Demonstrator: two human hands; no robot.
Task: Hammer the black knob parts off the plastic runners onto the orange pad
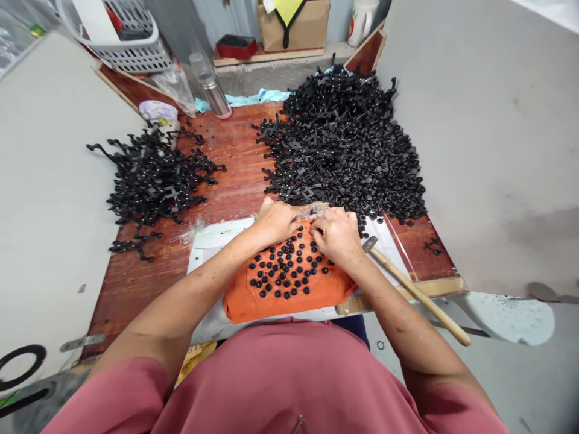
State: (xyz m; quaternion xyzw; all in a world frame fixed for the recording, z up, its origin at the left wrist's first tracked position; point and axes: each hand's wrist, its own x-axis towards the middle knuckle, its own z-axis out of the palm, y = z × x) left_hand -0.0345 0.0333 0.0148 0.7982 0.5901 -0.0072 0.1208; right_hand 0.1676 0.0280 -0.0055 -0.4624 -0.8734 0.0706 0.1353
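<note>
My left hand (275, 220) and my right hand (337, 236) are closed side by side at the far edge of an orange cloth (253, 301). Between them they pinch a crumpled piece of clear plastic (314, 210); what else they hold is hidden. Several small round black parts (283, 271) lie scattered on the cloth just under my wrists. A big heap of black moulded plastic pieces (348, 138) rises right behind my hands. A smaller heap of black sprues (154, 178) lies to the left.
A wooden-handled hammer (420, 295) lies at the right of the cloth on the reddish wooden table (226, 157). At the back stand a white basket (122, 36), a metal flask (215, 90), a cardboard box (296, 27) and a white jug (362, 21).
</note>
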